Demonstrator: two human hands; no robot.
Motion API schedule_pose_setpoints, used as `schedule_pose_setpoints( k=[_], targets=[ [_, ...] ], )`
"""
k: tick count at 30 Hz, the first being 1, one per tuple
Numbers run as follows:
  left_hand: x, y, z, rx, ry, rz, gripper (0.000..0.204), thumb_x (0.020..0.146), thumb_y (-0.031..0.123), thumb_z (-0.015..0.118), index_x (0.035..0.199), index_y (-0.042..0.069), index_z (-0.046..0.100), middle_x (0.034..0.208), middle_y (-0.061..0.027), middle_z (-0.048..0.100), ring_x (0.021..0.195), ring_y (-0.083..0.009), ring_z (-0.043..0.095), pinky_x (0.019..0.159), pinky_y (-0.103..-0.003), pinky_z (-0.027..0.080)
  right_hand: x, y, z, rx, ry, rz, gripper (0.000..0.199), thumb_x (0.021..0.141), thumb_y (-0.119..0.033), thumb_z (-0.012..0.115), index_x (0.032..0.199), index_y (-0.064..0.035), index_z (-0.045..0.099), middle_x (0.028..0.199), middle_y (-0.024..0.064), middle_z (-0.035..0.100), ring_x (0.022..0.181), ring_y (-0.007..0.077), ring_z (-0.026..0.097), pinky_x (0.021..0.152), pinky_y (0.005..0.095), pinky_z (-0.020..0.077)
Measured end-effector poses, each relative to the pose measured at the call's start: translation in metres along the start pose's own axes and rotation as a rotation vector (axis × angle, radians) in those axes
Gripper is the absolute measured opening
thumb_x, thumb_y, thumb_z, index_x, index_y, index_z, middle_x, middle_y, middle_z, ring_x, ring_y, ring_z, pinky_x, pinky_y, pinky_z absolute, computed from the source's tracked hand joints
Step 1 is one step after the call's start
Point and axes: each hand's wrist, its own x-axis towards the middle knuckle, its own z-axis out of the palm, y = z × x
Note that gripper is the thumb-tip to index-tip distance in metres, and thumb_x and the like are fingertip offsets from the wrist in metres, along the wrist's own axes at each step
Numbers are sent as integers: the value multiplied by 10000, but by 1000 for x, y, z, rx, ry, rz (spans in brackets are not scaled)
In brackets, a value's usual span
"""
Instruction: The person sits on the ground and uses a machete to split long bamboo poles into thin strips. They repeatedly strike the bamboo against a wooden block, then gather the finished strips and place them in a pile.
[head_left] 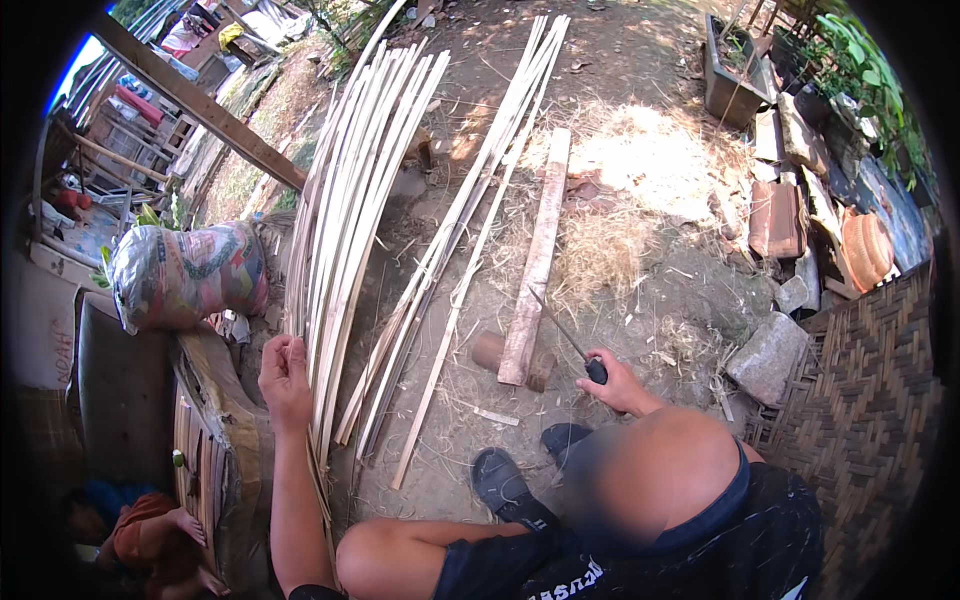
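Note:
My left hand point(287, 382) is closed in a pinch at the left edge of a fanned bundle of long pale bamboo strips point(360, 200), apparently on one thin strip; its fingers partly hide the grip. In my right hand point(624, 384) is a knife point(562, 334) with a black handle, its thin dark blade pointing up and left. The blade tip lies over a flat wooden board point(536, 270), whose near end rests on a short round log point(490, 350). Between the bundle and the board lies a second, narrower group of strips point(470, 200).
A stuffed plastic sack point(190, 275) and a wooden bench point(225, 410) stand at left, with another person's legs point(160, 530) below. Fibre shavings point(610, 230) cover the ground. At right are a stone point(768, 360), bricks point(777, 220), a planter point(730, 75) and a woven mat point(870, 390).

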Motion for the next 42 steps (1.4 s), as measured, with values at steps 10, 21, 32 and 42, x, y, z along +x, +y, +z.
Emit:
schedule_pose_setpoints(
  k=[10,21,32,42],
  targets=[
    [53,-25,228,-161,-869,-612,306,1030,318,569,1017,19,633,852,-53,645,710,-102,638,552,-238,529,-14,-55,26,-166,-509,-608,445,870,-237,705,1252,-88,531,955,172,664,897,419,645,801,462,535],
    [-37,4,426,164,-509,-506,334,915,240,597,1133,4,690,1250,-200,615,1222,-355,556,1016,-478,430,-35,-1,39,748,-725,473,266,1018,-130,558,1233,24,540,913,98,645,814,167,653,699,315,552],
    [-32,-12,452,77,-533,-450,247,881,99,551,1047,22,717,1145,-208,671,1081,-375,648,920,-483,512,29,-42,15,488,-360,418,237,1028,-168,528,1175,16,510,820,90,636,667,141,615,569,294,524],
    [-38,-17,449,94,-440,-281,223,890,91,533,1035,37,694,1042,-198,702,986,-372,686,890,-476,538,20,-22,21,464,-358,431,249,1029,-212,517,1162,-3,495,776,58,589,587,137,586,513,292,506]
  ],
)
